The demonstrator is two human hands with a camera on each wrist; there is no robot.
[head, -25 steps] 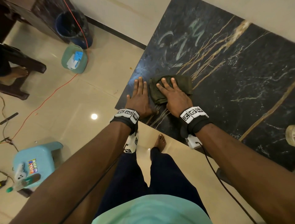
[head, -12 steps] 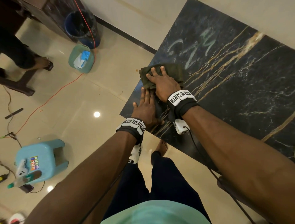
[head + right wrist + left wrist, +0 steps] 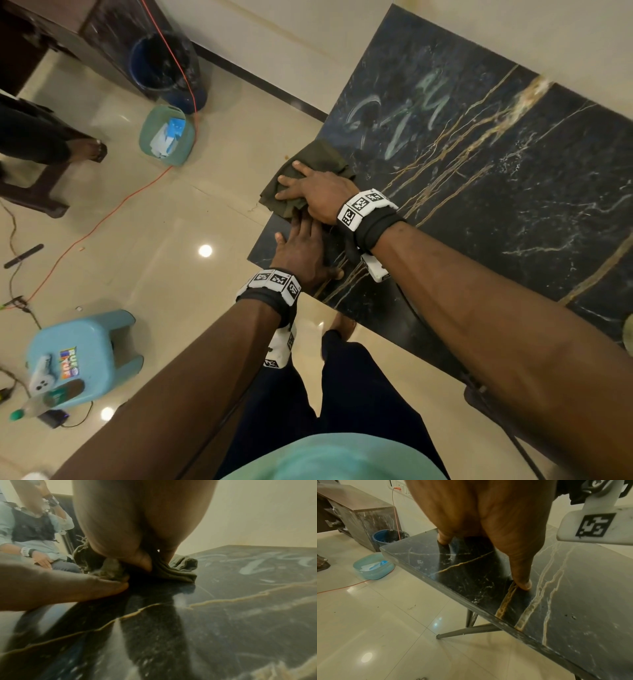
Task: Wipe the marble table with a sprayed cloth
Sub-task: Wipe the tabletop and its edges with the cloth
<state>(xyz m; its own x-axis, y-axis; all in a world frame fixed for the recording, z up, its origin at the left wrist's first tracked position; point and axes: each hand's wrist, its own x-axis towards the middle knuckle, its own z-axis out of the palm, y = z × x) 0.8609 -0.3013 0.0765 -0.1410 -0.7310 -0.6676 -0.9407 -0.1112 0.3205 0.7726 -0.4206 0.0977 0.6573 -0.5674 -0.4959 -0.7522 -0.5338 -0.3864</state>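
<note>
The black marble table (image 3: 496,205) with gold veins fills the upper right of the head view. An olive-green cloth (image 3: 317,159) lies at its left edge, partly hanging over the floor. My right hand (image 3: 301,185) presses flat on the cloth with fingers spread. My left hand (image 3: 303,240) rests flat on the bare marble by the near corner, fingertips tucked under the right hand. In the left wrist view the thumb (image 3: 522,582) presses on the table (image 3: 573,595). The right wrist view shows the bunched cloth (image 3: 176,569) under my palm. Pale smears (image 3: 411,113) streak the marble beyond the cloth.
On the tiled floor left of the table stand a green basin (image 3: 168,137), a blue bucket (image 3: 168,68) and a blue stool (image 3: 85,356) with a spray bottle (image 3: 44,401). An orange cable (image 3: 102,219) crosses the floor. Another person's foot (image 3: 85,150) is at the far left.
My right hand has slid the cloth leftward and away from me to the table's left edge, where it now overhangs. The left hand has stayed flat near the corner.
</note>
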